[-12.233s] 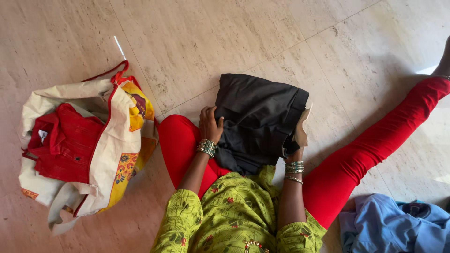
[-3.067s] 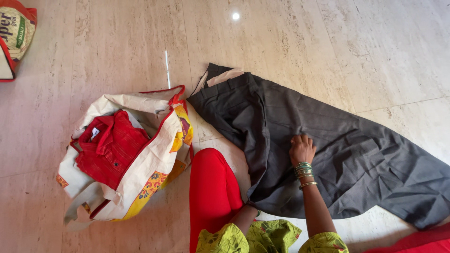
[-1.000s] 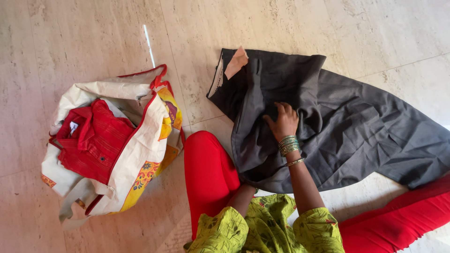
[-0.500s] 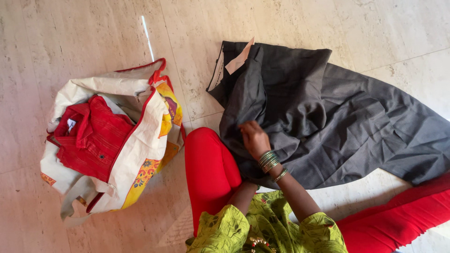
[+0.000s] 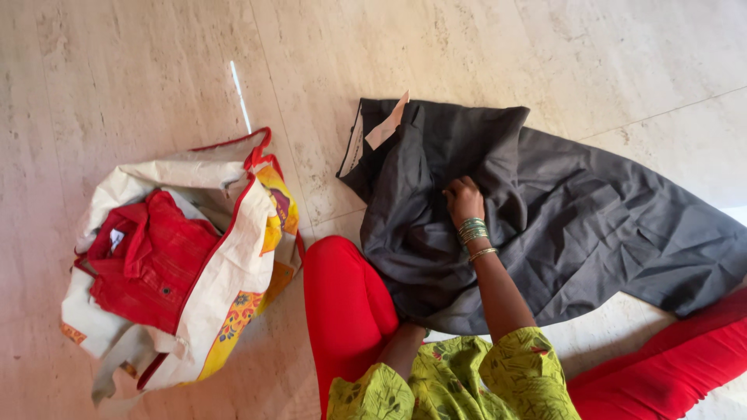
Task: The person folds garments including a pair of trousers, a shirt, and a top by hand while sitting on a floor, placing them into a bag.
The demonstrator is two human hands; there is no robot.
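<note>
Floor (image 5: pixel 140 70): pale polished stone tile, grout lines running diagonally. I sit on it, red-legginged legs (image 5: pixel 346 303) spread, green patterned top at the bottom edge.

Dark grey trousers (image 5: pixel 591 225): largest item, spread on the floor straight ahead, between my legs. The legs of the garment run off to my right. The waistband end lies at upper left, with a pale lining flap (image 5: pixel 385 128) turned out. Part of the cloth is draped over my left thigh. Many shallow creases.

Cloth carry bag (image 5: pixel 233 257): cream with red trim and a yellow floral panel, slumped on the floor to my left, well apart from the trousers. A red buttoned garment (image 5: pixel 148 260) sits in its open mouth.

Right hand (image 5: pixel 464 201): on the trousers near the seat area, fingers curled into a raised fold, pinching the cloth. Green and metal bangles at the wrist.

Left hand: hidden under the near edge of the trousers, only the forearm shows. Cannot tell whether it is open or gripping.

Handling judgement: woven suiting, light, limp, no stiffness except at the waistband. It slides readily on the polished tile, so one-handed pulls will drag the whole piece. It is not fragile. Best holds seem to be the waistband and the hems, where doubled fabric gives a firm edge; mid-panel pinches only bunch it.
</note>
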